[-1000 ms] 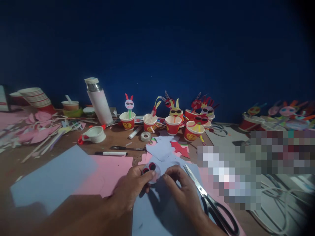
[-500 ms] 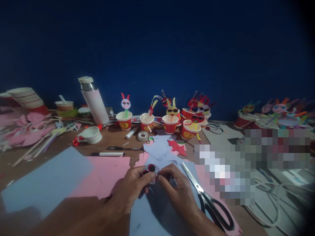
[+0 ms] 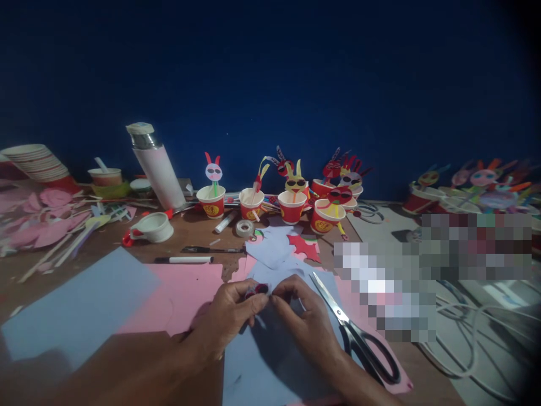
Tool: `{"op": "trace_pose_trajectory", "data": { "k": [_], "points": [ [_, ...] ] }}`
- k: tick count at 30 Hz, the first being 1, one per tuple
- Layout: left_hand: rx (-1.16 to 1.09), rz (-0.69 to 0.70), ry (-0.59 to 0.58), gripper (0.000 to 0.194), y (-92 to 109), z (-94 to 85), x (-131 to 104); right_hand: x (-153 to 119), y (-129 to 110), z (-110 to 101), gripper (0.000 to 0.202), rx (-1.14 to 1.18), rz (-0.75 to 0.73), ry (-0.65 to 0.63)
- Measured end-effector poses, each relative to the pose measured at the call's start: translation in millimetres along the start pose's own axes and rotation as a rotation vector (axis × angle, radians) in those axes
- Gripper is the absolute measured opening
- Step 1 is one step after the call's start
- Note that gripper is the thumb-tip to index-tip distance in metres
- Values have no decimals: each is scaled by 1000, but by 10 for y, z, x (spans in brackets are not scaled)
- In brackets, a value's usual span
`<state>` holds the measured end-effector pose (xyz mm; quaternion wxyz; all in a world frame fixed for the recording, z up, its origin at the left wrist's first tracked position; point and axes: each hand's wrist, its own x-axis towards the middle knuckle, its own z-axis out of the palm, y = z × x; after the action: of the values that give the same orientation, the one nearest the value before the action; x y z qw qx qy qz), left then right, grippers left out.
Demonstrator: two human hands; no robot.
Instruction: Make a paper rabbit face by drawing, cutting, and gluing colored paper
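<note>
in the head view, my left hand [image 3: 230,307] is just below the middle of the frame, pinching a small pale paper piece [image 3: 262,288] with dark, red-edged ovals between thumb and fingers; my right hand [image 3: 304,310], just to the right, has its thumb and fingertips drawn together at the piece's right edge, and i cannot tell whether they grip it; beneath my hands, at bottom centre, lies a bluish sheet [image 3: 270,372]; the scissors [image 3: 339,314] lie at lower right, beside my right hand, blades towards the top of the frame; a pink sheet [image 3: 190,293] spreads over the worktop [image 3: 190,231] at lower left, with a white marker [image 3: 186,260] along its upper edge; across the centre, red cups [image 3: 212,208] stand in a cluster, a roll of tape [image 3: 244,228] in front of them
</note>
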<state>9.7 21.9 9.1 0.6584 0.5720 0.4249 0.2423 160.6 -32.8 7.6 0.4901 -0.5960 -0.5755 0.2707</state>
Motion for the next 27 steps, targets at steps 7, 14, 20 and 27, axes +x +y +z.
{"op": "trace_pose_trajectory", "data": {
  "k": [7,14,20,27],
  "points": [
    [-116,-64,4,29,51,42,-15,-2,-2,-7,10,-43,-5,-31],
    [-103,-82,44,33,-46,13,19,-22,-47,-40,10,-52,43,-108],
    [-88,-52,28,32,35,24,3,-7,-10,-28,3,35,79,-73],
    [3,14,-1,29,121,40,-52,7,-39,-31,7,9,97,-101]
  ]
}}
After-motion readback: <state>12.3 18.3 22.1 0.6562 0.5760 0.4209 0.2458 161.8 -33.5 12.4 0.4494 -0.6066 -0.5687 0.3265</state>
